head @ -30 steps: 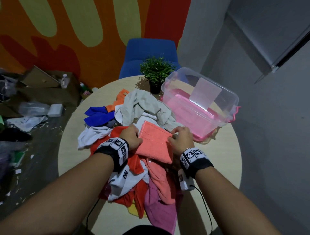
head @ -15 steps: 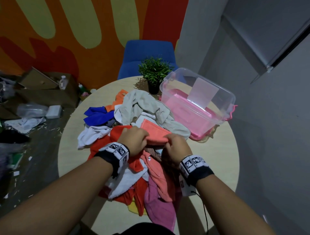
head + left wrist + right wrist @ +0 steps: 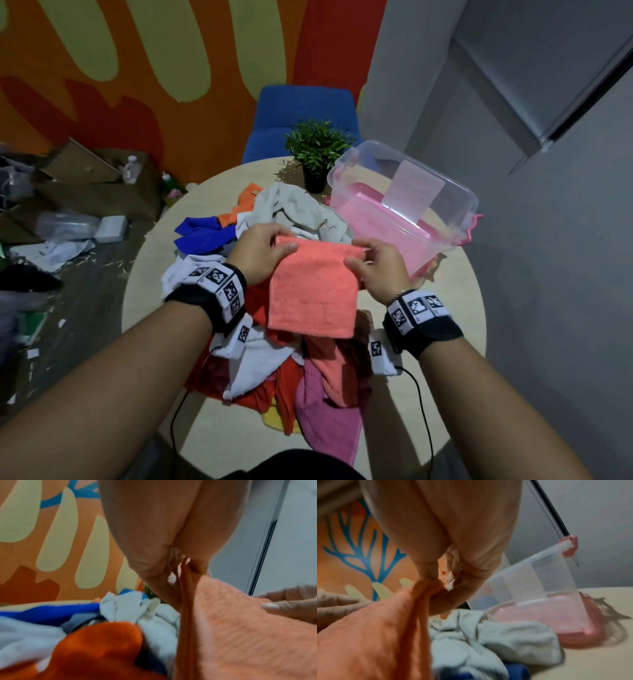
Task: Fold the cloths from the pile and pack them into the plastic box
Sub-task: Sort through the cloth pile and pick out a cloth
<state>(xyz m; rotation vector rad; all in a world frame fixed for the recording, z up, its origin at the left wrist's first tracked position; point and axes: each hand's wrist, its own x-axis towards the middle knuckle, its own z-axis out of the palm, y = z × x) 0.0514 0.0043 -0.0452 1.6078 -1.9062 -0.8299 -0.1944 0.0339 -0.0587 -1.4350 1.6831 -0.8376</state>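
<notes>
1. Lifted since half a second ago: coral cloth [image 3: 313, 287], earlier bunched low between both hands on the pile, now raised and hanging flat as a folded rectangle.
2. Left hand [image 3: 257, 254] at the cloth's upper left corner, thumb over the front face, fingers [image 3: 164, 585] curled behind, pinching the folded edge.
3. Right hand [image 3: 375, 270] at the upper right corner, fingers curled round the edge, likewise pinching the cloth.
4. Held above the pile of cloths [image 3: 274, 363] on the round desk [image 3: 462, 325], lower hem hanging over red, white and pink pieces.
5. Further back in the pile: grey cloth [image 3: 294, 209], blue cloth [image 3: 202, 236], orange cloth [image 3: 245, 202].
6. Plastic box [image 3: 404, 202] clear, tilted, open, resting on a pink lid [image 3: 383, 222], to the right of the pile and just beyond the right hand.
7. Potted plant [image 3: 317, 150] just left of the box at the desk's far edge; blue chair [image 3: 301, 113] behind it.
</notes>
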